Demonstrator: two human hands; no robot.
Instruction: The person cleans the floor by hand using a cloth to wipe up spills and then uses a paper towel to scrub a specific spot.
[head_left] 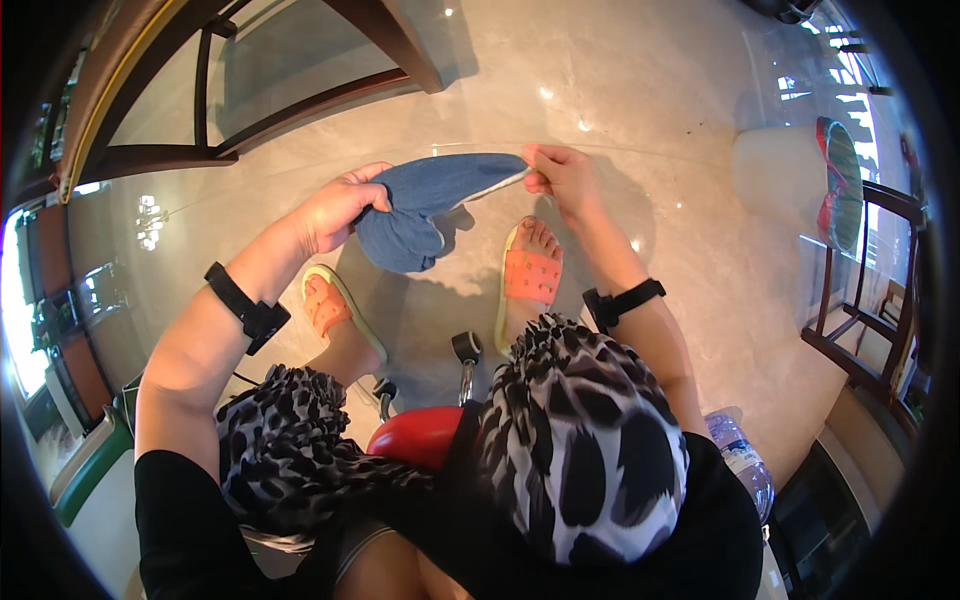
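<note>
A piece of blue denim-like cloth (412,200) is held up over the floor in front of my knees. Its lower left part hangs in a rounded fold, and a pale edge runs along its tapering right part. My left hand (343,207) grips the bunched left end, thumb lying on top. At the other end, the fingers of my right hand (562,182) pinch the narrow tip. The cloth stretches between both hands; its full shape is hidden by the folds.
I sit on a red seat (410,437) with casters (467,347). Orange sandals (531,277) are on my feet. Dark wooden furniture (300,108) stands at the upper left. Rightward are a white bin-like container (775,175), a wooden stool frame (850,330) and a plastic bottle (742,458).
</note>
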